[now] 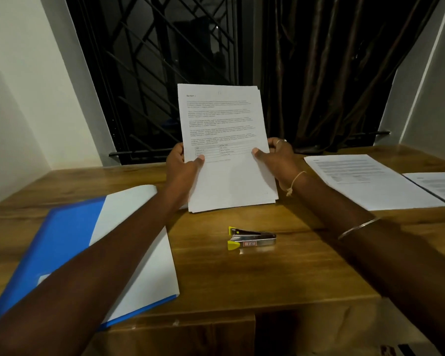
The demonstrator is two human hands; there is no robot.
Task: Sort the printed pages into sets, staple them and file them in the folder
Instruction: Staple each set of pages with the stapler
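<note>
A set of printed pages [224, 124] stands upright on its bottom edge on the wooden table [280, 273]. My left hand [181, 164] grips its left side and my right hand [280, 156] grips its right side, thumbs on the front sheet. A small silver stapler [252, 238] with yellow ends lies on the table just in front of the pages, untouched. The blue folder [59, 235] lies open at the left with white sheets [149, 265] inside, partly hidden by my left forearm.
Two more printed sheets lie flat at the right: one [365, 181] beside my right wrist, another [439, 186] at the frame edge. A barred window and dark curtain rise behind the table. The table's front edge runs near the bottom.
</note>
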